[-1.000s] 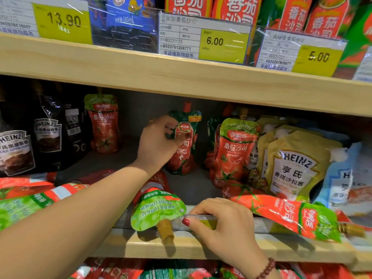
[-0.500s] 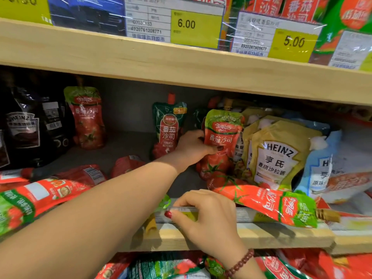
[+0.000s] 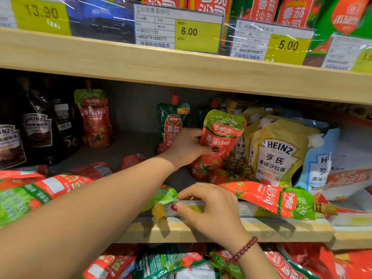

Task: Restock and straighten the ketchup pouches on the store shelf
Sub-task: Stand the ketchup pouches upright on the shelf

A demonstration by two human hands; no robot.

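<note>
My left hand [image 3: 186, 147] reaches deep into the middle shelf and grips an upright red-and-green ketchup pouch [image 3: 220, 135] by its left side. Behind the hand stands a dark green ketchup pouch [image 3: 173, 119] with a red cap. Another red pouch [image 3: 94, 117] stands upright at the back left. My right hand [image 3: 209, 206] rests on the price strip [image 3: 245, 209] at the shelf's front edge, fingers curled over it. A ketchup pouch [image 3: 275, 200] lies flat over the edge to its right. One more lying pouch [image 3: 161, 198] pokes out under my left forearm.
Several red ketchup pouches [image 3: 48, 186] lie flat at the left. Black Heinz pouches [image 3: 38, 129] stand far left, yellow Heinz salad-dressing pouches [image 3: 277, 152] and a blue-white pouch [image 3: 324, 164] on the right. The wooden shelf above [image 3: 141, 57] carries price tags. More pouches [image 3: 165, 260] fill the lower shelf.
My left hand let go of the dark green pouch, moved right and took hold of the red-and-green pouch. The right hand stayed on the price strip.
</note>
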